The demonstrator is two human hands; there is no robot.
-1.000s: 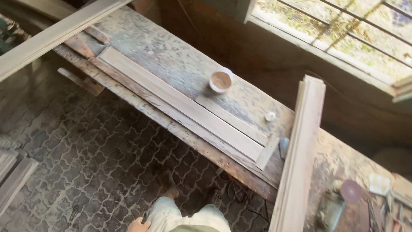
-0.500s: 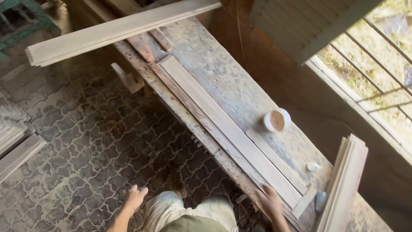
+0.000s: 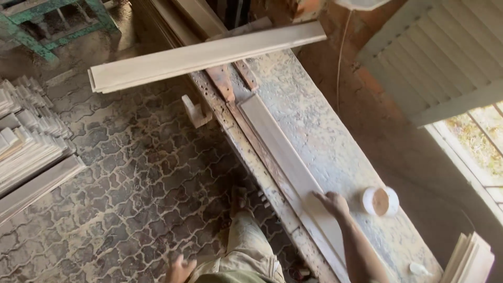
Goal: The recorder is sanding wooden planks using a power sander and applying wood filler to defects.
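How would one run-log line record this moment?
right hand: flat on long pale wooden board | left hand: by thigh, free | bench: white round cup

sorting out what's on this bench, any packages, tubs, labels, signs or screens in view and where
Tub: small, round, white, open, brown filling; on the dusty bench, beside the right hand, apart from it.
Small white lid-like piece: bench's near end, too small to tell.
No labels, signs or screens.

A long dusty bench [image 3: 335, 141] runs beside a red brick wall [image 3: 377, 110]. The floor [image 3: 131, 173] beside the bench is dark stone in wavy shapes. A shutter [image 3: 440, 57] hangs open above the bench, and sun comes in the window [image 3: 479, 139]. A green frame [image 3: 47, 23] stands far from the bench.
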